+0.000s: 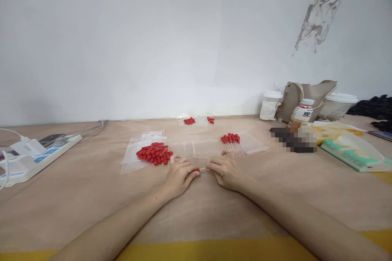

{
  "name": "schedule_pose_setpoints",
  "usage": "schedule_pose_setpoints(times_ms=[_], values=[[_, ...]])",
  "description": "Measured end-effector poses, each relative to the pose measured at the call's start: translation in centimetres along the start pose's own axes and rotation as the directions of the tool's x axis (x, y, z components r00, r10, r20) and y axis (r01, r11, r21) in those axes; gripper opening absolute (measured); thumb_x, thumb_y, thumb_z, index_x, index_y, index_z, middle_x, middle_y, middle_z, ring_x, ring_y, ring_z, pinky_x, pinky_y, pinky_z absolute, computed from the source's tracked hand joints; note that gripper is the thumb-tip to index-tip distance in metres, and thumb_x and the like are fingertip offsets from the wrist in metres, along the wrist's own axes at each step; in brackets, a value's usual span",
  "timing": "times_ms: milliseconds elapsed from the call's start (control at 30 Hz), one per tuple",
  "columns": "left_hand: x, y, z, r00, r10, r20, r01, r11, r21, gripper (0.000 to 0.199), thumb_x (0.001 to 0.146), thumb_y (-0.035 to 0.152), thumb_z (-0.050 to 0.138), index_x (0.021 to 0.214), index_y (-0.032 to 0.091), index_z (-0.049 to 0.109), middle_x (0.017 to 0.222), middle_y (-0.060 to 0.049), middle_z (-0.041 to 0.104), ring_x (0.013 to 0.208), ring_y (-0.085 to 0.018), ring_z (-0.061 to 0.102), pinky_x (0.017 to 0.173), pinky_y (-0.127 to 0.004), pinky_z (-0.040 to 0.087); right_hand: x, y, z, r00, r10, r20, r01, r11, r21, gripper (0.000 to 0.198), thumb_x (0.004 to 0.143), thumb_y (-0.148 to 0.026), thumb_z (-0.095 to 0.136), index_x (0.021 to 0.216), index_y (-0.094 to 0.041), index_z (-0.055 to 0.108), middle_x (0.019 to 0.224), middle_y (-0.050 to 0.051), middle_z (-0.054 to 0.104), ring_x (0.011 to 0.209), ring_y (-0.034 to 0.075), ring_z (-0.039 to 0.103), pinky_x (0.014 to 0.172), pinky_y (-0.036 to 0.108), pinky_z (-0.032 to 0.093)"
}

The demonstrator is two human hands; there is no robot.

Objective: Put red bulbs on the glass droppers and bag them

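My left hand [180, 175] is closed on a red rubber dropper bulb [197, 170], pinched between thumb and fingers. My right hand [226, 171] pinches a clear glass dropper tube [203, 169], whose end meets the bulb; how far it is inside I cannot tell. Just beyond my hands lies a row of bare glass tubes [196, 148]. A heap of red bulbs [154, 153] rests on clear plastic bags [131, 155] to the left. On the right, several droppers with red bulbs fitted [231, 138] lie side by side, partly over another plastic bag [254, 144].
Bagged red bulbs [189, 120] lie near the wall. A power strip [45, 159] with chargers and cables stands at left. At right are a paper cup [271, 104], a bottle [301, 114], a grey bag [315, 94], another lidded cup [338, 106] and a tissue pack [352, 153].
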State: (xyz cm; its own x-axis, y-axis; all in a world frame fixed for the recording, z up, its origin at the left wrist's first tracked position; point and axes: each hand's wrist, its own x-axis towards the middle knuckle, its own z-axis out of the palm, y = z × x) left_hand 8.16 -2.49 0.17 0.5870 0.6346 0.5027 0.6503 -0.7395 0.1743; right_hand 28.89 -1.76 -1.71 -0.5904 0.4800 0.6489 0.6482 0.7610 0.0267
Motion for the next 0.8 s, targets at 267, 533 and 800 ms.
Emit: schedule_pose_setpoints(times_ms=[267, 533, 800], values=[[-0.1, -0.2, 0.1, 0.998, 0.055, 0.012, -0.055, 0.998, 0.006, 0.018, 0.086, 0.026, 0.045, 0.078, 0.019, 0.059, 0.072, -0.001, 0.063, 0.074, -0.017, 0.052, 0.085, -0.04, 0.022, 0.3, -1.2, 1.1, 0.995, 0.098, -0.028, -0.096, 0.991, 0.088, 0.021, 0.082, -0.014, 0.041, 0.077, -0.018, 0.06, 0.065, 0.0, 0.059, 0.063, 0.01, 0.047, 0.074, 0.032, 0.022], [0.3, -0.3, -0.2, 0.998, 0.05, 0.042, -0.053, 0.997, 0.058, 0.017, 0.087, 0.027, 0.044, 0.08, 0.02, 0.057, 0.075, -0.001, 0.064, 0.077, -0.018, 0.053, 0.089, -0.042, 0.02, 1.0, -1.8, 0.6, 0.989, 0.138, 0.051, -0.141, 0.989, 0.049, 0.02, 0.084, -0.017, 0.042, 0.072, -0.018, 0.057, 0.068, 0.0, 0.061, 0.067, 0.011, 0.05, 0.075, 0.031, 0.022], [-0.5, -1.1, -0.9, 0.998, -0.012, -0.065, 0.014, 1.0, 0.025, 0.031, 0.083, 0.025, 0.049, 0.114, 0.022, 0.048, 0.109, -0.008, 0.057, 0.1, -0.022, 0.049, 0.092, -0.042, 0.026, 1.2, -0.3, -2.0, 0.947, 0.314, 0.073, -0.304, 0.945, -0.121, 0.016, 0.081, -0.021, 0.045, 0.074, -0.02, 0.06, 0.077, 0.004, 0.063, 0.081, 0.017, 0.051, 0.085, 0.04, 0.017]])
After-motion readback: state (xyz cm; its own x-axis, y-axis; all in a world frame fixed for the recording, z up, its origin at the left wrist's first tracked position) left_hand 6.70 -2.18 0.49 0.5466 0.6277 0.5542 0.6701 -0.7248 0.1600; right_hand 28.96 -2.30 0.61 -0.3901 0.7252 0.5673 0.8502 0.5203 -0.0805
